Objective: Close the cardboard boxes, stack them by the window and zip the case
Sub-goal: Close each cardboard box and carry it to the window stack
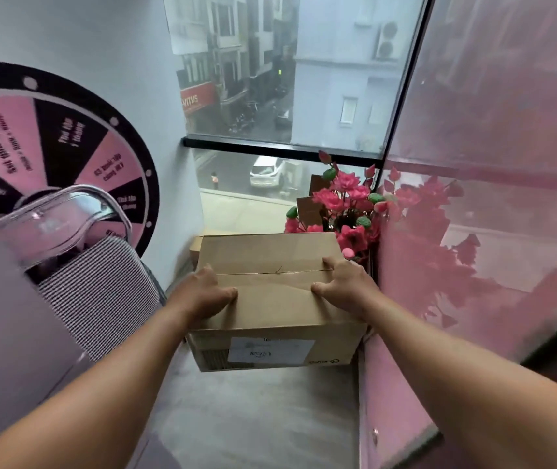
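Your closed cardboard box (270, 292) sits at the centre of the frame, held up over the grey floor (253, 418) in front of the window (287, 96). Its two top flaps meet along a seam across the lid, and a white shipping label (271, 350) shows on the near side face.

Your left hand (202, 292) holds the left edge of the box: the thumb lies flat on the lid, the fingers curl down over the side and out of sight. Your right hand (341, 282) holds the right edge the same way, thumb and forefinger on the lid, the other fingers wrapped over the edge. Both grips are clamped on the box, one to each side.

Just beyond the box, right of centre, pink artificial flowers (344, 198) stand in the corner against the pink glass partition (473, 198). More brown cardboard (309, 208) shows behind the flowers and at the box's far left corner. At the left of the frame a mesh-backed chair (101, 282) stands near the box, and a pink and black prize wheel (67, 147) leans on the white wall behind it.
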The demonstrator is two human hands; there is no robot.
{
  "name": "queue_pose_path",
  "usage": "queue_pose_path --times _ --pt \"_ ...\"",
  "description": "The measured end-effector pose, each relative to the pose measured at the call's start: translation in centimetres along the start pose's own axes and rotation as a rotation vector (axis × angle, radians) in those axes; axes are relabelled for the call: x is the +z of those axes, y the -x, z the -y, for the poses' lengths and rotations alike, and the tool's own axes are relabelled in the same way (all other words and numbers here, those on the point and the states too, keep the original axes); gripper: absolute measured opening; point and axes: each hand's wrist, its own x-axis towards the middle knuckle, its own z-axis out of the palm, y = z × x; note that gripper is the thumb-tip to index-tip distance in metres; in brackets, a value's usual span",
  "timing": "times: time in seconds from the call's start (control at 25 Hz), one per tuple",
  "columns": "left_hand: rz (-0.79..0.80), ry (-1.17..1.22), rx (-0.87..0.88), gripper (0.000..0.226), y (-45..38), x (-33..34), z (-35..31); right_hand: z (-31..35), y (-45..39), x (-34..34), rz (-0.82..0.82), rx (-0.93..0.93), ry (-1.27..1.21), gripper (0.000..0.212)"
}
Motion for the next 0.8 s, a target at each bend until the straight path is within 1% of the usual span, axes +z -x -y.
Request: queue_pose_path --times 0.16,0.36,0.52,0.64,0.8 --pt "-0.007 0.047 -0.045 0.055 -10.9 0.8 -0.5 0.5 -11.8 0.3 0.006 -0.013 -0.014 0.061" --pt "0.005 0.007 -0.132 0.06 -23.8 -0.7 -0.9 2.0 -26.1 -0.4 0.024 -0.076 -0.026 0.074" --pt "-0.019 0.032 -0.179 0.06 -32.8 -2.4 -0.8 4.1 -36.6 -0.7 0.029 -0.13 -0.004 0.068" --pt "-0.002 0.023 -0.196 0.059 -38.9 -3.1 0.1 5.2 -43.1 0.3 0.056 -0.122 0.0 0.066" --pt "0.009 0.025 -0.173 0.057 -49.5 -3.2 2.4 7.2 -52.6 2.6 0.083 -0.088 0.02 0.062"
